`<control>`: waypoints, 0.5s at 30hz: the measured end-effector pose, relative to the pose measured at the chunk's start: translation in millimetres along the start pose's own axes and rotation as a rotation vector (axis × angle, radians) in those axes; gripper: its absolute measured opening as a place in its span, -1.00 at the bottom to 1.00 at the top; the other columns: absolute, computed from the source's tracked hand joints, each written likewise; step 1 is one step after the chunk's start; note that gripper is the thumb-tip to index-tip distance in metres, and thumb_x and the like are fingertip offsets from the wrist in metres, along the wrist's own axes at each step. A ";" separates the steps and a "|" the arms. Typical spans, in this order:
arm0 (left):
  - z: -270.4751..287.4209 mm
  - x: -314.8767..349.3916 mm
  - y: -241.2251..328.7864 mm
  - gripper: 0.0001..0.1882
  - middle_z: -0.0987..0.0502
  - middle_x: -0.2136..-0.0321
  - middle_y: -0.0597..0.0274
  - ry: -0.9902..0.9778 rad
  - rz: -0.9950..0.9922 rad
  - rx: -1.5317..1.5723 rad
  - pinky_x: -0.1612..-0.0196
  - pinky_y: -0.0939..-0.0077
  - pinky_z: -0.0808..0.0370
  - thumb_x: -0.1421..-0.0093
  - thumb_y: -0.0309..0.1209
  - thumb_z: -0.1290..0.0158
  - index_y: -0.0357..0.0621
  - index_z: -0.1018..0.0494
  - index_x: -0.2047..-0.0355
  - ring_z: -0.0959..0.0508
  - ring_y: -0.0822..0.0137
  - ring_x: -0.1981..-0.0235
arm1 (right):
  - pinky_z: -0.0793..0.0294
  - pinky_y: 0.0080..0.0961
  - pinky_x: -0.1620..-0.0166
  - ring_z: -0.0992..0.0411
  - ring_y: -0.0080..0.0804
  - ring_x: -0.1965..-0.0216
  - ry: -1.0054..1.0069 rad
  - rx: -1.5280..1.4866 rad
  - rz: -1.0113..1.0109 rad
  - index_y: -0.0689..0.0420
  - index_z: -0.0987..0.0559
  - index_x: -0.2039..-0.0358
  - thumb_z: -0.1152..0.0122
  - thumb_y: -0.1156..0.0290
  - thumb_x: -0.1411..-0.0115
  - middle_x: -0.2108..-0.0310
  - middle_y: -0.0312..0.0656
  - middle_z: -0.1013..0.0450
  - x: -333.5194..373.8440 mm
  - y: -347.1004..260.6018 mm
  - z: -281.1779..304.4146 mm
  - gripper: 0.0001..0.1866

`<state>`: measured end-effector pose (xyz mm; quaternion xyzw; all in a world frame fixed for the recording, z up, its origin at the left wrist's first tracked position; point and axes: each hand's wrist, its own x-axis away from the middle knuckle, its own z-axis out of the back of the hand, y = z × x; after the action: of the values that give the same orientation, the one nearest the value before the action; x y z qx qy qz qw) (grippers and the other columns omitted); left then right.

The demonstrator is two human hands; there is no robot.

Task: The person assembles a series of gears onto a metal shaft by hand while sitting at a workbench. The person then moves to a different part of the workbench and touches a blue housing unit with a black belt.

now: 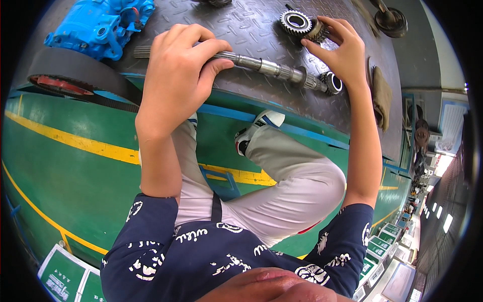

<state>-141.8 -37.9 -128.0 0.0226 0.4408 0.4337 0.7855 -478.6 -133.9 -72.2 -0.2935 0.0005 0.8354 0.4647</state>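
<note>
My left hand [176, 75] is closed round a long splined steel shaft [271, 68], its thumb and fingertips pinching it near the middle. The shaft lies slanted along the near part of the metal-topped workbench [241, 30]. At its right end is a small toothed ring [330, 86]; whether it sits on the shaft or only touches it I cannot tell. My right hand [347, 55] has its thumb and fingers curved round a dark gear [317, 33], partly hidden by them. Against that gear leans a brighter toothed gear [285, 23] with a wide round bore.
A blue cast housing [95, 27] stands at the bench's left, with a wide black belt [80, 73] near the edge below it. A brown cloth [381, 95] lies at the right edge. Beyond it is a dark flanged part [391, 22]. Yellow lines cross the green floor [75, 176].
</note>
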 end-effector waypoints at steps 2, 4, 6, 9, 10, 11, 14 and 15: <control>-0.2 -0.5 -0.3 -0.79 -0.61 0.23 0.23 0.002 0.001 0.008 -0.06 0.23 -0.39 -0.21 -0.37 -0.36 -0.12 -0.71 0.16 -0.55 0.09 0.11 | -0.67 -0.37 -0.16 -0.68 -0.28 0.01 0.010 0.008 -0.029 0.26 -0.73 -0.07 -0.73 0.25 -0.01 0.03 -0.12 -0.64 7.1 -2.6 4.8 -0.37; -1.3 -1.3 0.8 -0.79 -0.61 0.23 0.23 0.003 -0.008 0.019 -0.06 0.23 -0.40 -0.21 -0.37 -0.36 -0.12 -0.71 0.16 -0.55 0.09 0.11 | -0.68 -0.38 -0.14 -0.68 -0.32 0.04 0.028 0.000 -0.069 0.27 -0.73 -0.06 -0.73 0.26 0.01 0.03 -0.13 -0.64 19.1 -6.0 9.8 -0.37; 0.2 -1.5 2.4 -0.80 -0.61 0.23 0.23 -0.014 0.002 0.003 -0.05 0.23 -0.40 -0.21 -0.38 -0.36 -0.12 -0.71 0.16 -0.56 0.10 0.10 | -0.67 -0.38 -0.13 -0.68 -0.31 0.05 0.015 0.014 -0.058 0.28 -0.73 -0.05 -0.72 0.28 0.00 0.05 -0.13 -0.64 26.3 -13.0 16.5 -0.39; 1.3 -2.7 3.5 -0.80 -0.61 0.23 0.22 -0.032 0.016 -0.008 -0.05 0.24 -0.40 -0.20 -0.38 -0.37 -0.12 -0.71 0.17 -0.56 0.10 0.10 | -0.66 -0.36 -0.15 -0.69 -0.29 0.04 -0.058 0.026 -0.059 0.28 -0.72 -0.06 -0.69 0.28 -0.02 0.06 -0.12 -0.65 24.4 -21.2 26.3 -0.40; 1.1 -2.9 2.4 -0.80 -0.61 0.23 0.22 -0.035 0.022 -0.009 -0.05 0.24 -0.40 -0.20 -0.39 -0.37 -0.12 -0.71 0.17 -0.56 0.10 0.10 | -0.66 -0.35 -0.16 -0.69 -0.29 0.04 -0.093 0.034 -0.064 0.28 -0.72 -0.06 -0.69 0.28 -0.02 0.06 -0.11 -0.65 23.9 -22.0 28.4 -0.40; 0.5 -3.4 2.0 -0.79 -0.62 0.22 0.22 -0.045 0.027 -0.014 -0.05 0.24 -0.40 -0.20 -0.39 -0.37 -0.13 -0.71 0.17 -0.56 0.10 0.10 | -0.66 -0.35 -0.16 -0.69 -0.28 0.04 -0.104 -0.013 -0.086 0.28 -0.72 -0.07 -0.68 0.28 -0.03 0.06 -0.11 -0.65 24.5 -17.3 28.1 -0.39; 1.4 -5.6 5.4 -0.79 -0.62 0.21 0.21 -0.065 0.030 -0.033 -0.05 0.25 -0.39 -0.20 -0.41 -0.36 -0.13 -0.71 0.16 -0.56 0.09 0.09 | -0.65 -0.34 -0.17 -0.68 -0.24 0.04 -0.138 -0.092 -0.127 0.26 -0.69 -0.13 -0.63 0.29 -0.07 0.04 -0.11 -0.64 24.0 -5.9 31.6 -0.39; 1.0 -5.3 6.0 -0.79 -0.62 0.22 0.23 -0.058 0.029 -0.037 -0.05 0.24 -0.39 -0.20 -0.38 -0.37 -0.12 -0.71 0.17 -0.55 0.10 0.10 | -0.64 -0.33 -0.17 -0.67 -0.23 0.03 -0.142 -0.103 -0.122 0.25 -0.69 -0.14 -0.61 0.29 -0.09 0.03 -0.11 -0.64 23.6 -4.4 31.1 -0.39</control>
<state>-146.3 -37.5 -121.3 0.0270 0.4096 0.4521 0.7919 -499.8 -104.5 -56.8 -0.2567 -0.0932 0.8232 0.4977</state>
